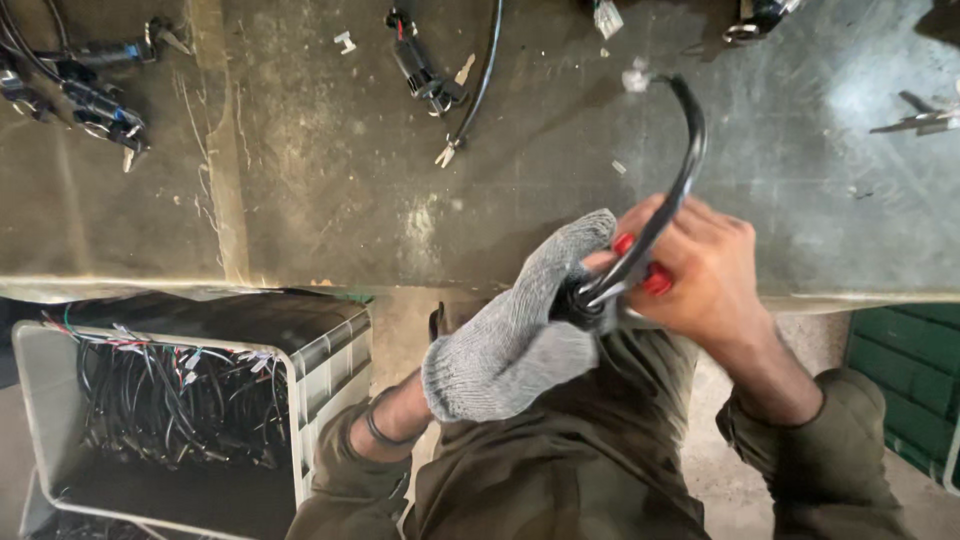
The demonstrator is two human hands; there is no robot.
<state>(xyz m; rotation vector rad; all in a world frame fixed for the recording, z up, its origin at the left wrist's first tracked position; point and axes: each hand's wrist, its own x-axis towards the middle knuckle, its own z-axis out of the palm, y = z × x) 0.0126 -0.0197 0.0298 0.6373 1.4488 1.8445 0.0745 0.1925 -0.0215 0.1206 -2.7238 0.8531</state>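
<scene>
In the head view, the left hand (pixel 510 345), in a grey knit glove, clenches the near end of a black cable (pixel 690 140) at the workbench's (pixel 330 200) near edge; the cable arcs up over the bench. The bare right hand (pixel 705 270) grasps a red-handled tool (pixel 640 262) against that cable; a grey crate (pixel 300 370) of wires sits near left.

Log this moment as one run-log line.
left hand: grey knit glove, grips black cable | right hand: bare, red-handled tool on cable | grey crate: wires

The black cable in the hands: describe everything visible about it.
The black cable is thick, glossy, rubber-like and bent into an arch above the workbench. Its upper end is blurred. Its lower end runs between the gloved left hand and bare right hand, beside a red-handled tool held there.
</scene>
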